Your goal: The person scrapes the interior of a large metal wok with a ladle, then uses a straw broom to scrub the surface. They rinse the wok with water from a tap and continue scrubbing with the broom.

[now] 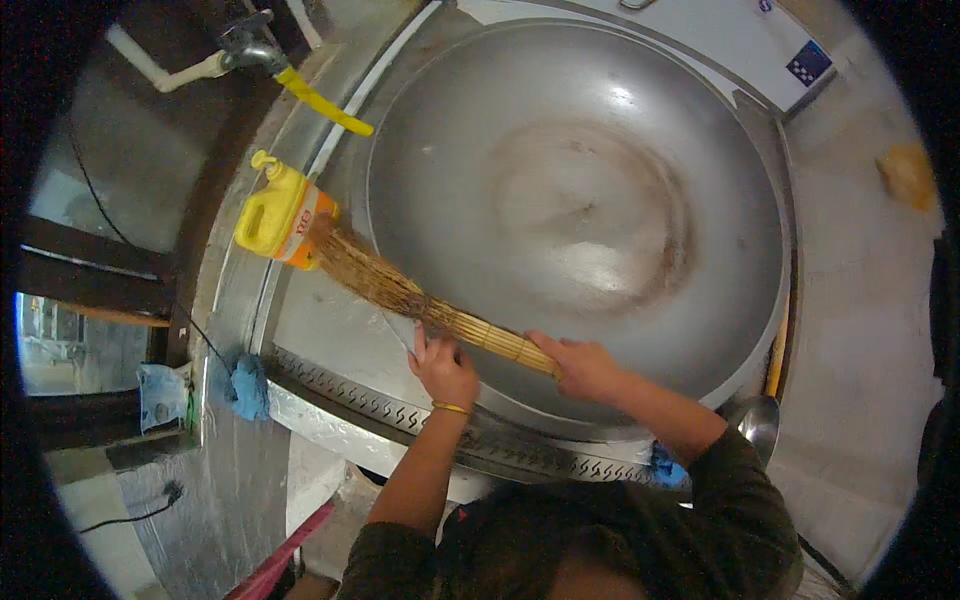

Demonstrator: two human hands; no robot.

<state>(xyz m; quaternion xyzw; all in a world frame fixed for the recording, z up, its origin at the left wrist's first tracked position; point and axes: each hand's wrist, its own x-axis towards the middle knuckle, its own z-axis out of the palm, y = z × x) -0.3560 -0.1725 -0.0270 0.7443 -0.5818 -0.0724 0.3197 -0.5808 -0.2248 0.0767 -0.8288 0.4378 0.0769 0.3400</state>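
A long bamboo wok brush (487,337) slants over the near left rim of a large steel wok (720,247). My right hand (589,366) is closed around the end of its split-bamboo handle. My left hand (446,375), with a yellow band at the wrist, is up against the underside of the brush near its dark binding. Its fingers are partly curled, and whether they grip the brush is hidden. The frayed bristles reach left to a yellow pump-top jug (274,206) with an orange label. Brownish smears ring the bottom of the wok.
A metal tap (255,52) with a yellow hose (322,101) points toward the wok from the upper left. A slotted drain channel (360,390) runs along the near edge. Blue cloth (251,386) lies at the left corner; a steel ladle (757,427) rests at the right.
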